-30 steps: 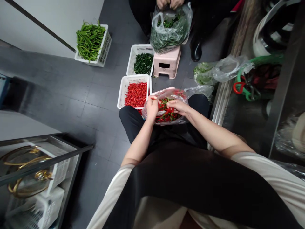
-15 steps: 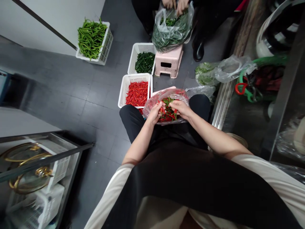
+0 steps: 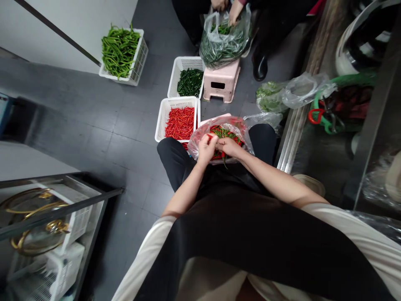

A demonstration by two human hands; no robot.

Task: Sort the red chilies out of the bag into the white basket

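Note:
A clear plastic bag [image 3: 196,136] lies between my knees, filled with red chili peppers with green stems [image 3: 233,134]. Over it, my left hand [image 3: 206,148] is closed, with a bit of red chili showing at its fingertips. My right hand [image 3: 230,147] meets it from the other side, fingers pinched together. A red chili with a green stem hangs just below the right hand's fingers. Just beyond the bag to the left stands a white basket [image 3: 160,125] of red chilies without visible stems.
Behind it, another white basket [image 3: 173,79] holds dark green chilies; a third [image 3: 140,62] holds long green peppers. A co-worker's hand [image 3: 234,12] reaches into a bag of green chilies [image 3: 221,52] on a pink stool [image 3: 221,79]. Red-handled scissors [image 3: 315,116] lie at right.
My two hands have come together over the bag, the right one moving left and the left turning upward. The co-worker's hands have moved apart, one reaching lower into the bag.

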